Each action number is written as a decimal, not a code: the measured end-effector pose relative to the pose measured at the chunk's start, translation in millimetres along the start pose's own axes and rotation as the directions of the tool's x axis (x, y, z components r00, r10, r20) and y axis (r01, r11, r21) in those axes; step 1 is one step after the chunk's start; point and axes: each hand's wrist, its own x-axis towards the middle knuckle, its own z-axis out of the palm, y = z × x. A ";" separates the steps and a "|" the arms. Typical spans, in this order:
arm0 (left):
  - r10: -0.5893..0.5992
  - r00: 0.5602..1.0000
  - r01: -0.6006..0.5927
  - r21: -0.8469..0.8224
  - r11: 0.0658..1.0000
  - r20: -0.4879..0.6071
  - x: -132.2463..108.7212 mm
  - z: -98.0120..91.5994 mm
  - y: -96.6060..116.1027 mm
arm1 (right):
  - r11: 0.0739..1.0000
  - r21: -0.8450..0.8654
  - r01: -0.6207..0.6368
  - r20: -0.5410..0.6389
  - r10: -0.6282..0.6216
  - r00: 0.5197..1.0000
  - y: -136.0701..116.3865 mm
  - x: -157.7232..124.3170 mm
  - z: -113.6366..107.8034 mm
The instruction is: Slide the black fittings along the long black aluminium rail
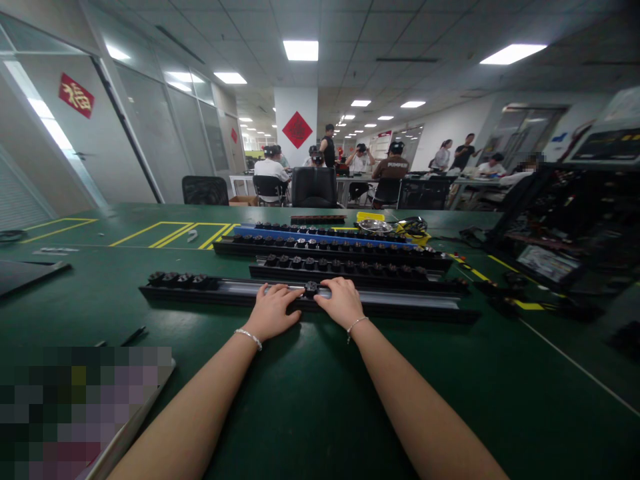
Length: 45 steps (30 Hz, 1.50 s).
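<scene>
Set clock centre on the small black part, on the long front rail between the hands. At nine o'clock, noted four black blocks grouped near the rail's end. Toward eight, just beside centre, noted left hand over the rail, index fingertip at the part, thumb apart. At twelve, noted another rail bearing a row of similar blocks. Toward four, noted right hand, thumb and fingertips close against the part. Cannot tell whether clamped between the hands or merely touched. Judged part light, rigid, fairly sturdy; judged rail stiff, probably slick along the pale channel. Best gripped low, by opposite sides at nine and three, sparing the detailed top. For the rail, support both ends.
</scene>
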 end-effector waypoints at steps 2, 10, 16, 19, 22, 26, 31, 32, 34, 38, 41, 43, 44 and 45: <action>0.000 1.000 -0.001 0.005 1.000 0.007 0.2 0.3 0.4 | 1.000 0.000 -0.016 0.006 0.016 1.000 -1.1 0.7 -0.5; 0.002 1.000 -0.002 0.024 1.000 0.020 1.6 0.6 2.7 | 0.999 0.003 -0.048 -0.007 0.048 0.999 -4.9 2.6 0.9; 0.006 1.000 -0.008 0.053 0.999 0.024 1.8 -0.3 3.2 | 0.997 0.018 -0.082 0.012 0.081 0.997 -7.6 4.6 -0.5; 0.007 1.000 -0.008 0.052 0.999 0.026 1.7 -0.6 3.6 | 0.995 0.010 -0.095 0.033 0.095 0.995 -9.0 5.2 -1.8; 0.005 1.000 -0.007 0.054 0.998 0.028 1.7 -1.0 4.1 | 0.993 0.011 -0.116 0.052 0.115 0.992 -10.5 5.7 -3.1; 0.004 0.999 -0.006 0.051 0.999 0.037 1.5 -1.7 4.5 | 0.990 0.009 -0.138 0.062 0.138 0.989 -12.0 6.2 -4.5; 0.005 0.999 -0.009 0.071 0.997 0.051 1.3 -2.0 4.7 | 0.988 -0.001 -0.152 0.080 0.151 0.985 -12.6 6.5 -5.4; 0.003 0.998 -0.007 0.076 0.997 0.055 1.2 -2.1 4.8 | 0.988 -0.004 -0.156 0.087 0.156 0.984 -12.6 6.6 -5.5; -0.001 0.998 -0.004 0.082 0.997 0.063 1.0 -2.4 5.0 | 0.987 -0.008 -0.162 0.096 0.162 0.982 -12.2 6.9 -5.6; -0.007 0.997 0.001 0.086 0.996 0.071 0.7 -3.4 5.8 | 0.987 -0.007 -0.162 0.103 0.161 0.982 -9.5 9.0 -4.8; -0.014 0.997 0.007 0.089 0.996 0.078 0.8 -3.7 6.3 | 0.988 -0.002 -0.157 0.109 0.157 0.982 -6.0 11.2 -3.7; -0.013 0.997 0.006 0.091 0.996 0.079 1.1 -3.4 6.1 | 0.989 0.007 -0.150 0.112 0.149 0.983 -3.5 12.3 -3.0; -0.009 0.997 0.002 0.091 0.996 0.077 1.1 -3.1 5.8 | 0.989 0.012 -0.148 0.113 0.146 0.983 -2.4 12.6 -2.7; -0.003 0.997 -0.003 0.091 0.996 0.073 1.2 -2.7 5.4 | 0.989 0.018 -0.146 0.113 0.143 0.983 -1.4 12.9 -2.5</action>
